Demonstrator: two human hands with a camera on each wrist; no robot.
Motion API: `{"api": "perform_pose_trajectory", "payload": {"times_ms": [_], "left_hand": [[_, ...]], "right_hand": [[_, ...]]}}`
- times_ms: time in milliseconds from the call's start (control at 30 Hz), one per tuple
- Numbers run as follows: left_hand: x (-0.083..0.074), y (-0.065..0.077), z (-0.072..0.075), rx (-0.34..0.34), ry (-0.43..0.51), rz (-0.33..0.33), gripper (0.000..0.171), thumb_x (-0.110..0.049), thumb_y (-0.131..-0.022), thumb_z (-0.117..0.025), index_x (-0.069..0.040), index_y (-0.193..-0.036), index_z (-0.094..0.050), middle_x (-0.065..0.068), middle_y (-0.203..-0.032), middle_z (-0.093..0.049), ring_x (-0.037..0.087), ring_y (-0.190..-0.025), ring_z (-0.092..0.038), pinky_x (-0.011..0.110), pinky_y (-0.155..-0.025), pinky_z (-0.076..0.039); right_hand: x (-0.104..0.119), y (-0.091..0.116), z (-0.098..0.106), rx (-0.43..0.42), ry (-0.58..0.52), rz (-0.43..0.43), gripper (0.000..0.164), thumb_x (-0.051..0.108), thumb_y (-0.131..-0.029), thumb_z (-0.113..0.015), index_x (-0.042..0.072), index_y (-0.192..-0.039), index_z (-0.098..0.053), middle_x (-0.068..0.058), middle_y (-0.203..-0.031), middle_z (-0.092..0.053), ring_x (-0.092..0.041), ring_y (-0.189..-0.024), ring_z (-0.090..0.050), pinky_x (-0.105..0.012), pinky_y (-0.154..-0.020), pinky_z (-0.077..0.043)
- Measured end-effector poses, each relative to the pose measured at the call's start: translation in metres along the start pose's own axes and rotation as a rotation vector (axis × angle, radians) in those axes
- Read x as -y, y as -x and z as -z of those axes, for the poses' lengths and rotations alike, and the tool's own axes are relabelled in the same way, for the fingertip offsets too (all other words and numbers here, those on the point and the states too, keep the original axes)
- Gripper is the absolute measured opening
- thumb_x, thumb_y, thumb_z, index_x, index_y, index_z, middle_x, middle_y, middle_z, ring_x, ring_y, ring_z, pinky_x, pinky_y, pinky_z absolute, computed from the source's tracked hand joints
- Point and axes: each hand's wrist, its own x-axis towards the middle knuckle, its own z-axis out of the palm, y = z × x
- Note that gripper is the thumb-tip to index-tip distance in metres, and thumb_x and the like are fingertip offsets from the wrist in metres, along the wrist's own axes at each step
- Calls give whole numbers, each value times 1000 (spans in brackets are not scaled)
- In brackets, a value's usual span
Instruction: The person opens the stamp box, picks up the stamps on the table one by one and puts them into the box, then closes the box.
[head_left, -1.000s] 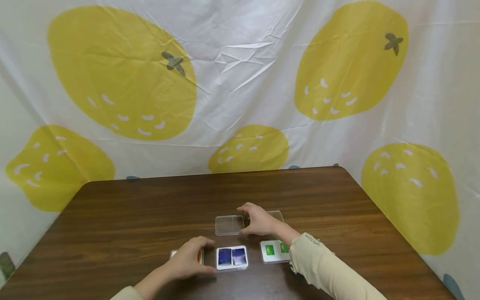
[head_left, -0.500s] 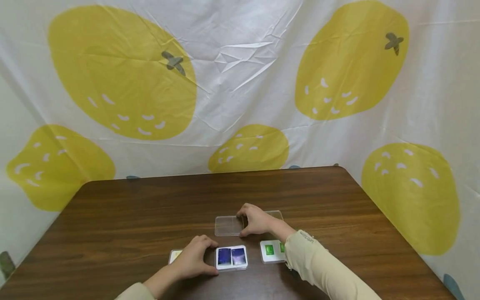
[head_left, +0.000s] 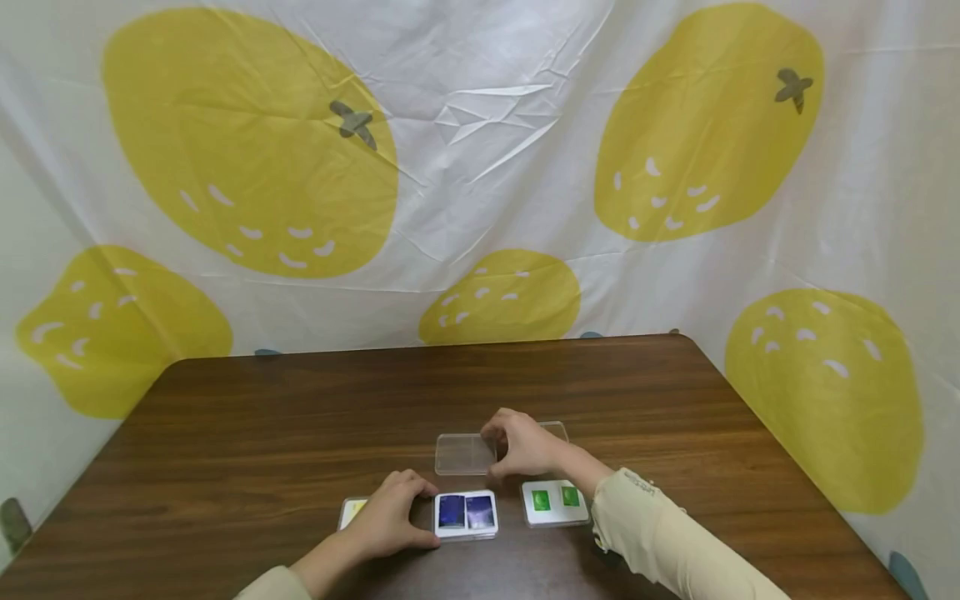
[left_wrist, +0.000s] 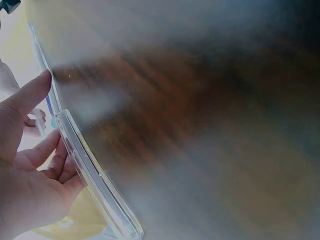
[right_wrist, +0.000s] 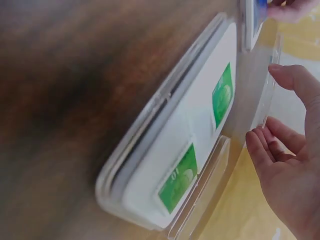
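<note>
In the head view, my left hand (head_left: 388,515) is at the left edge of a flat clear case (head_left: 466,514) holding two dark blue and purple pictures. Its fingers and thumb span the near and far left corners. Farther back, my right hand (head_left: 528,444) pinches the right edge of a clear plastic lid (head_left: 459,454) between thumb and fingers. The right wrist view shows this grip on the thin lid edge (right_wrist: 268,87). A similar case (left_wrist: 97,170) lies close to the left hand in the left wrist view, mostly hidden in the head view.
To the right lies a case (head_left: 553,503) with two green pictures. Behind the right hand is another clear lid (head_left: 556,430), partly covered. The brown wooden table (head_left: 300,417) ends at a white cloth (head_left: 487,192) printed with yellow lemons.
My left hand has moved slightly right, up to the edge of the blue-picture case. The right thumb and fingers have closed in on the clear lid's edge. The head view has shifted slightly.
</note>
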Motion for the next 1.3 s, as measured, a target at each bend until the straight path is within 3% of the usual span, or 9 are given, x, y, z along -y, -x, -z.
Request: {"api": "perform_pose_trajectory", "payload": {"times_ms": [300,533,800,1300], "left_hand": [[-2,2,2,-7,-4,2,52,-31,-59,-82,-2,-98,-62,1,-93,-55,19,-90,-47,36,-79,-42],[-2,3,3,-2,-8,-1,53,-32,-60,-82,-2,-99,-62,1,-93,-55,19,-89,-47,34,-78,-42],[-2,3,2,-28,-28,-17,54,-33,-58,-82,-2,-98,-62,1,-92,-55,19,-88,-48,34,-78,-42],[0,2,3,-12,-31,0,55,-35,-59,-82,-3,-98,-62,-1,-92,-55,19,-89,-48,34,-78,-43]], "right_hand": [[20,28,1,55,-55,6,45,18,-63,-77,3,-103,-62,-1,-95,-56,-13,-85,-54,-23,-76,-46],[25,42,-8,63,-64,41,46,19,-60,-79,3,-99,-63,0,-92,-56,-11,-83,-52,-22,-74,-45],[29,45,-16,75,-64,42,49,21,-57,-81,3,-99,-64,2,-88,-54,-8,-80,-49,-18,-72,-42],[28,42,-22,76,21,74,48,26,-57,-80,4,-97,-65,2,-86,-53,-8,-79,-49,-17,-71,-41]]}}
